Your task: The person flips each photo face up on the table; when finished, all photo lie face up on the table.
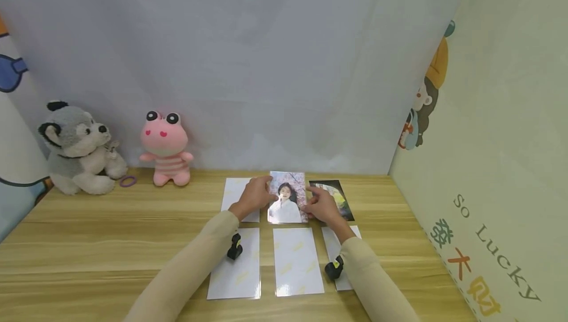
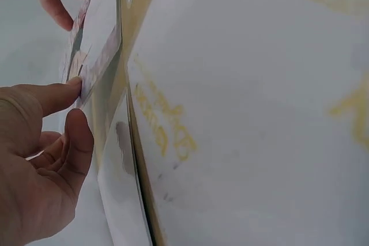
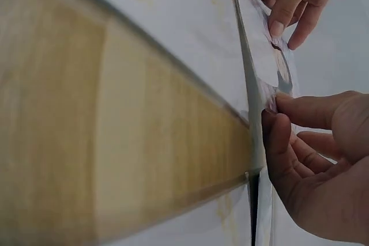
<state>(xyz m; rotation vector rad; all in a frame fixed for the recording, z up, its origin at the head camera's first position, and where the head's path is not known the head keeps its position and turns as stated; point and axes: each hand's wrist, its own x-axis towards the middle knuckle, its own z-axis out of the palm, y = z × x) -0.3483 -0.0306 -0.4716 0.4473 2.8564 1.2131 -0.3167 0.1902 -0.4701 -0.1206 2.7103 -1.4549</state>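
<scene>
In the head view a photo print [image 1: 284,213] of a person in white before pink blossoms lies between the two hands, in the middle of the back row. My left hand [image 1: 254,196] pinches its left edge, thumb on the picture side. At the opposite edge, my right hand [image 1: 323,206] grips the photo between thumb and fingers. Left of it, a white card [image 1: 231,189] is partly covered by the left hand. A dark-edged picture card [image 1: 343,206] lies to the right, partly behind the right hand. The wrist views show the photo [image 2: 106,21] nearly edge-on.
Three white-backed cards form the front row: left [image 1: 239,277], middle [image 1: 298,263] and right [image 1: 330,243], the last partly under the right forearm. A grey plush dog [image 1: 82,149], a purple ring [image 1: 128,181] and a pink plush toy [image 1: 166,147] stand or lie at the back left.
</scene>
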